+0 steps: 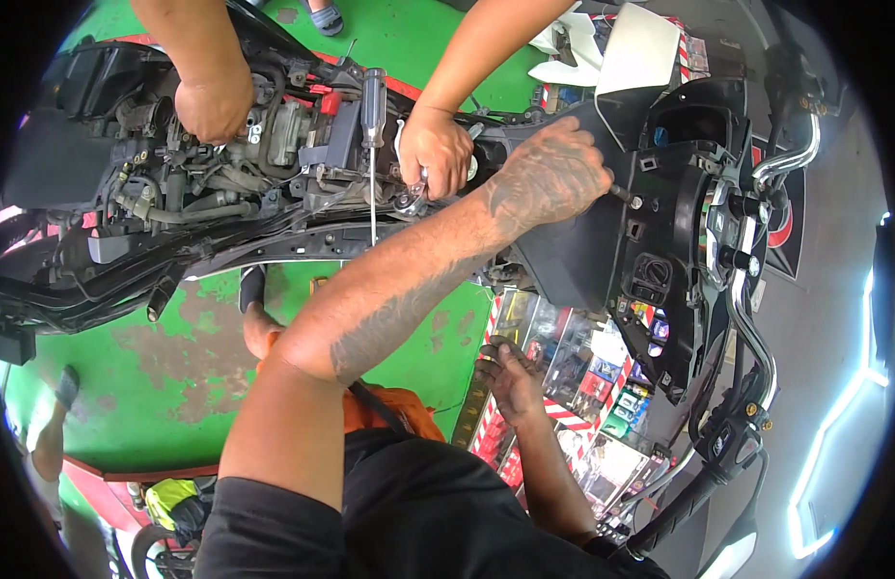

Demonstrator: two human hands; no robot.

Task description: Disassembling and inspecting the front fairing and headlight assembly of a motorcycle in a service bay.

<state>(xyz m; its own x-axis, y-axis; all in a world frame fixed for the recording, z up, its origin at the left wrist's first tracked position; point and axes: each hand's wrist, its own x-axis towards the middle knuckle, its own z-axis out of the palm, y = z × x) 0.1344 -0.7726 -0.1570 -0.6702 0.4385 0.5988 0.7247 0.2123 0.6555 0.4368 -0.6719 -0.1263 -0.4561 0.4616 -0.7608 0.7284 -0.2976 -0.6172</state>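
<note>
My left hand [553,174] reaches across to the black front panel [584,259] of a stripped motorbike. Its fingers are closed round a short tool with a dark shaft [621,194], most of it hidden in the fist. The tool's end meets a round metal fastener [636,203] on the black cowl. Lower down, my right hand [515,381] hangs apart from the bike, palm up, with loosely bent, spread fingers and nothing visible in it. A screwdriver [373,108] with a grey handle lies across the frame, left of my left wrist.
Another person's hand [216,106] works at the exposed engine [293,135]; their other hand [436,154] grips a ratchet wrench [410,201]. Chrome handlebars [746,289] stand at the right. A glass display case [553,338] is beneath the bike, beside the green floor [177,386].
</note>
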